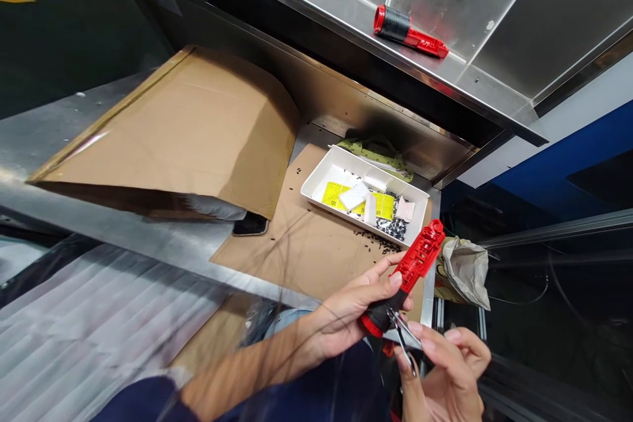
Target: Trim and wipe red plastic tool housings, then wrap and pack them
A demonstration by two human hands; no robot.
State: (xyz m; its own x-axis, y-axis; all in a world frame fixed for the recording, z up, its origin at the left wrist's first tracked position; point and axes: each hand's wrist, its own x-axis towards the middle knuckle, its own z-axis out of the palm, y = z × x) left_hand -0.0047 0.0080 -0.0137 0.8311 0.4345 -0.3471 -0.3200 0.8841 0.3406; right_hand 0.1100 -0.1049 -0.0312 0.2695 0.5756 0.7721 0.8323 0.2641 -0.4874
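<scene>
Red plastic part (413, 264) with a black round end, clamped in left hand (353, 306): fingers wrapped over the black end and lower red body, thumb pressed along the top. Sits just in front of the white tray (316, 186), off its near right corner, above the edge of the cardboard mat (306, 244).

Long axis diagonal: black end low and left, away from the tray; red ribbed end high and right, aimed at that tray corner.

Right hand (448, 359) farther from the tray than the part, pinching a thin metal tool (406, 336) between thumb and fingertips, tool tips up at the black end. Cannot tell tool type, nor whether tips touch the part: blurred, partly covered by fingers. Right wrist cut off by the lower frame edge.

Inside the tray: yellow labels (336, 194), white blocks (353, 198), small dark screws (395, 227). Second red-and-black part (410, 31) on steel shelf (475, 76), well behind the tray.
</scene>
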